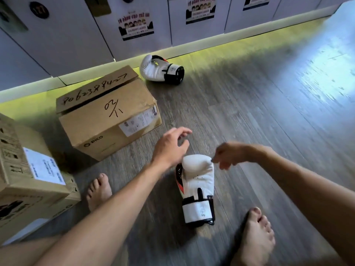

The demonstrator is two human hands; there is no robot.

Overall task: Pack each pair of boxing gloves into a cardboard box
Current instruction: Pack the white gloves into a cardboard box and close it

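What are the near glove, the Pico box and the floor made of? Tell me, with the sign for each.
The near glove looks like white leather or leather-like vinyl: smooth, softly shiny, with padded bulges. The box is plain brown cardboard: matte, with creased edges and marker writing. The floor shows grey wood-grain planks, likely laminate or vinyl, with a glossy bright reflection.

My left hand (pixel 171 146) hovers over white boxing glove (pixel 197 181), fingers loose and spread, holding nothing. My right hand (pixel 230 154) is just right of glove's padded end, fingers curled down, tips at its edge; pinch or mere touch, cannot tell. Glove lies on wood-look floor (pixel 249 112), cuff toward me, between my bare left foot (pixel 99 191) and right foot (pixel 257 233). Second white glove (pixel 157 69) lies farther off, near lockers (pixel 67 35). PICO cardboard box (pixel 107 120) sits left of it, flaps folded down, "02/11" scrawled on top. Labelled carton (pixel 28 179) at far left.
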